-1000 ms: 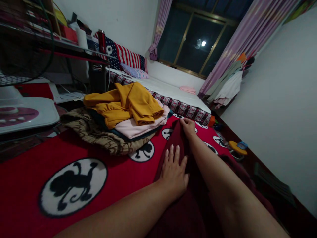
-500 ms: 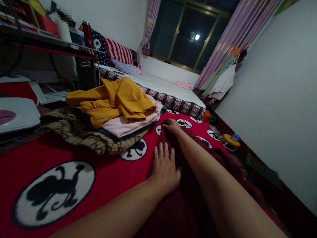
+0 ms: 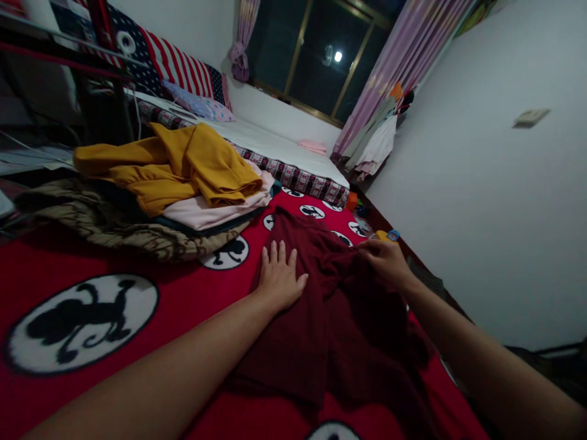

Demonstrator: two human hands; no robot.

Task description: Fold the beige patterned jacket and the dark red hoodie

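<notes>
right hand (image 3: 386,260) has moved rightward along maroon garment (image 3: 298,354).

Left hand (image 3: 280,280) flat on maroon garment (image 3: 293,348); right hand (image 3: 384,261) pinching its fabric; clothes pile (image 3: 183,168) nearby

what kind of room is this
Most likely a bedroom in a home: there is a low bed with a white top near the window, a pale purple pillow on it, and a pile of clothes on a red patterned blanket.
</notes>
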